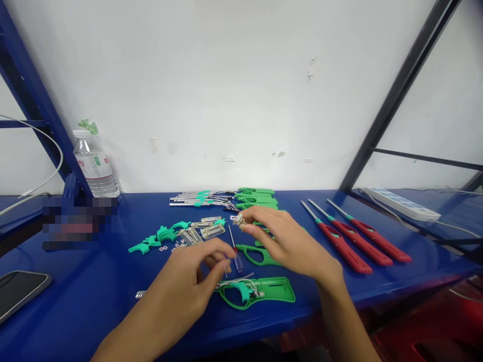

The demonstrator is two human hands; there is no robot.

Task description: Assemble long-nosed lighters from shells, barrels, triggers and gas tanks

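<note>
My right hand (289,239) pinches a small whitish, partly clear part (239,219) between thumb and fingertips, with a pale pink bit at its tip; the rest of it is hidden. Lower and to the left, my left hand (199,269) has its thumb and forefinger drawn together; whether they hold anything is too small to tell. Just below it lies an opened green lighter shell (281,290) with a teal trigger (241,290), white wires and a metal tube in it. A screwdriver (238,262) lies between the hands. Clear fuel tanks (213,231) are behind my left hand.
Teal triggers (166,233) and tiny pink pieces lie left of the tanks. Green lighter halves (256,200) and metal tubes (188,203) line the back. Red lighters (345,249) lie right. A bottle (96,168), phone (22,291) and power strip (402,203) sit at the sides.
</note>
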